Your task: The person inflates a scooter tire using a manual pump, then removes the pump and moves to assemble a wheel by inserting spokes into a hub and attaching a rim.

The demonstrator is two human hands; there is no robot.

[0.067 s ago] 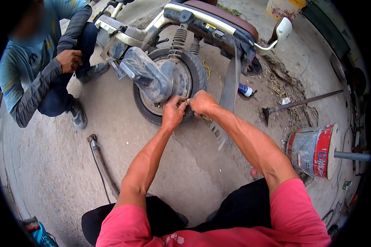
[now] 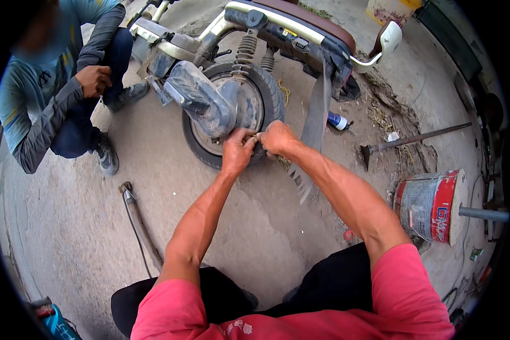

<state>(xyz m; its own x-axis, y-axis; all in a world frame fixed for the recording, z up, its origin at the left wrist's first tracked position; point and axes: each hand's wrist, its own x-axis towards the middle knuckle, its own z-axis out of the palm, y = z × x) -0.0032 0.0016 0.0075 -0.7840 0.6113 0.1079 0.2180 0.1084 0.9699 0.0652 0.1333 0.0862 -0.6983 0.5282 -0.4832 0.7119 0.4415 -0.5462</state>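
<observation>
Both my hands meet at the lower edge of a scooter's wheel, beside its black tyre (image 2: 273, 97). My left hand (image 2: 238, 152) is closed in a pinch by the rim, thumb and fingertips together. Right beside it, my right hand (image 2: 277, 138) is closed too, its fingertips almost touching the left ones. A small yellowish bit shows between the fingertips, too small to name. Above my left hand is the grey, dusty drive housing (image 2: 207, 107) over the wheel hub. A coil spring shock absorber (image 2: 246, 52) rises from it toward the scooter's frame (image 2: 283, 28).
At the left a person (image 2: 68, 85) squats, one hand raised. A hand pump (image 2: 141, 229) lies on the concrete. To the right are a blue-and-white bottle (image 2: 338, 121), a long metal bar (image 2: 419, 139) and a red-and-grey drum (image 2: 428, 207). A flat dark strip (image 2: 315, 116) hangs beside my right forearm.
</observation>
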